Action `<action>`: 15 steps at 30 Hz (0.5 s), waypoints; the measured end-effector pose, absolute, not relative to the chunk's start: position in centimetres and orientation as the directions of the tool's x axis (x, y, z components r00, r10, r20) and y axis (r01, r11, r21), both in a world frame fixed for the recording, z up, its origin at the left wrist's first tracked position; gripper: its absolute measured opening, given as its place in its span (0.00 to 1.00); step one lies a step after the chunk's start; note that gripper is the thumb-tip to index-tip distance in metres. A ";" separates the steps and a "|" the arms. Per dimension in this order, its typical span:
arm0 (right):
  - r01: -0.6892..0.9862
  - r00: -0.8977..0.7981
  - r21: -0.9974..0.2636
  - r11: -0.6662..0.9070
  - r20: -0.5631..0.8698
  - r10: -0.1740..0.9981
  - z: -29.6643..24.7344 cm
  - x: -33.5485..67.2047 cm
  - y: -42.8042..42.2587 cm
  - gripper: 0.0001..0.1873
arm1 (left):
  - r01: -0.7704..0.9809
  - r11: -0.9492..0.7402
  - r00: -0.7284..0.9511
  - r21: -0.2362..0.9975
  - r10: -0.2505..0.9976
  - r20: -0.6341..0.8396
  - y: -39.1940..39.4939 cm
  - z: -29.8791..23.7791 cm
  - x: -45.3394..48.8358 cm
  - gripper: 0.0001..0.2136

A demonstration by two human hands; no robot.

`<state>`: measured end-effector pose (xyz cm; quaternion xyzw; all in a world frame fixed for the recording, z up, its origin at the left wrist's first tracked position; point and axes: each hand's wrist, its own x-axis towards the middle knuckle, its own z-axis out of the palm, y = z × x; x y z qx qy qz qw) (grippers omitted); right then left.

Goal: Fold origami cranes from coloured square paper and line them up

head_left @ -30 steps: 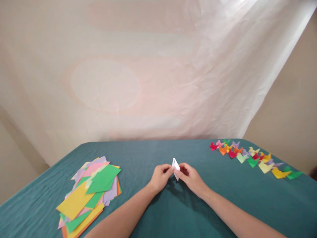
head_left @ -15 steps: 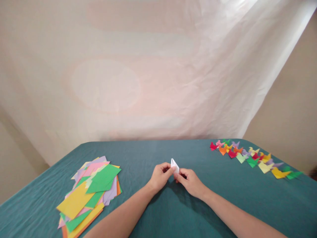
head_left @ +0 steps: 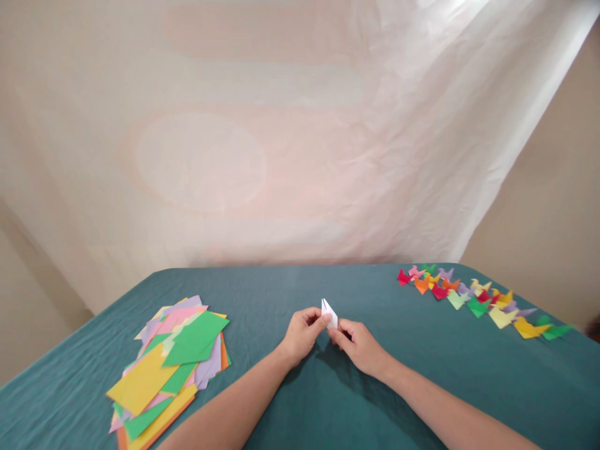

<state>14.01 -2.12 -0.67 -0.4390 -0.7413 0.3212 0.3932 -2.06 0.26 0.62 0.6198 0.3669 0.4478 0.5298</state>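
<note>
White folded paper (head_left: 330, 315): we've got a small, slim piece here, crisp and plain white, with a pointy top and a dark slit running down from the tip. It leans a bit to the left up top, and our fingers hide its lower end.
Paper's spot: between our two hands, around the middle of the table (head_left: 262, 290), held upright-ish. We can't really tell how far off the cloth it is.
Left hand (head_left: 302, 334): clamped on the paper, thumb across the front, fingers tucked behind.
Right hand (head_left: 359, 345): thumb and fingers pinched together on the paper's lower right end.
Paper pile (head_left: 143, 380): over on our left, loose flat sheets overlapping every which way, in yellow, green, purple, pink and orange. A green sheet (head_left: 199, 337) sits on top near the far end.
Folded birds (head_left: 478, 305): off to our right, lined up in slanting rows, in red, orange, yellow, green, pink and purple.
</note>
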 end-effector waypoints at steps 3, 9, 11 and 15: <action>0.385 -0.333 -0.836 0.391 0.269 0.904 -0.5 14.0 -2.1 0.19 | -0.050 -0.153 0.351 0.987 0.922 0.161 0.3 0.5 -2.1 0.17; 0.278 -0.347 -0.902 0.330 0.226 0.910 -0.1 14.1 -2.1 0.18 | -0.050 -0.170 0.318 0.984 0.931 0.177 0.5 0.5 -2.3 0.16; 0.178 -0.299 -0.945 0.274 0.214 0.930 0.0 14.1 -1.9 0.21 | -0.064 -0.158 0.337 0.985 0.926 0.170 0.5 0.7 -2.4 0.17; 0.019 -0.161 -0.980 0.199 0.193 0.968 0.3 14.4 -1.7 0.20 | -0.068 -0.134 0.453 0.989 0.879 0.150 0.3 0.9 -2.4 0.18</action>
